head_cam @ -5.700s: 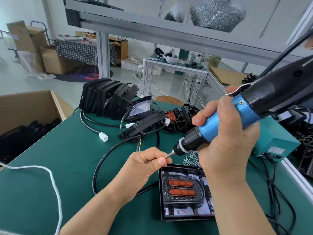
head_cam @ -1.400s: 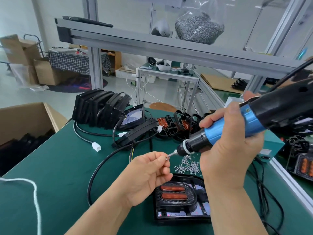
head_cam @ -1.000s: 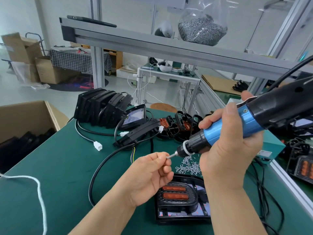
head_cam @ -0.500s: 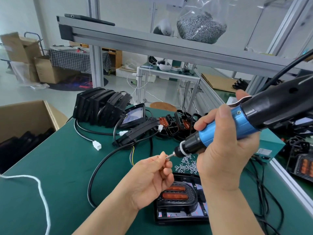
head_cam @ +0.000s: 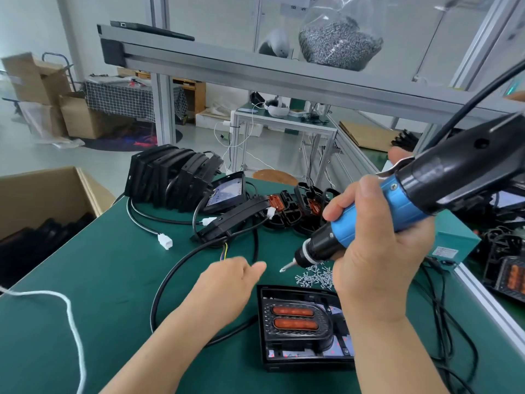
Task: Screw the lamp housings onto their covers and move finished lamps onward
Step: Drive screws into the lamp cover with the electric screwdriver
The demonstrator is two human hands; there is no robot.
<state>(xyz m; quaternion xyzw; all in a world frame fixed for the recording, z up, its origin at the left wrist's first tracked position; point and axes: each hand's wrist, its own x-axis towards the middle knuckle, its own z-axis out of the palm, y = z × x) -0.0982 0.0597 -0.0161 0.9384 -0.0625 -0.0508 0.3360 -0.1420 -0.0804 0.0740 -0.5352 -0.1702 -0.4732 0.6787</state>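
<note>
Above the black square lamp housing with two orange strips [head_cam: 295, 322], the right hand [head_cam: 377, 251] wraps its fingers tight round a blue-and-black corded electric screwdriver [head_cam: 403, 200], bit angled down-left. Left of the housing's far corner the left hand [head_cam: 227, 282] is blurred, and I cannot tell whether its curled fingers pinch anything. Small silver screws [head_cam: 315, 277] lie heaped just beyond the housing on the green bench mat [head_cam: 113, 280].

Left hand [head_cam: 227, 282] loose, right hand [head_cam: 377, 245] clenched

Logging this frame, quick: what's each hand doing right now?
Left hand: fingers curled under, blurred; cannot tell if it holds anything.
Right hand: closed around the electric screwdriver.
</note>
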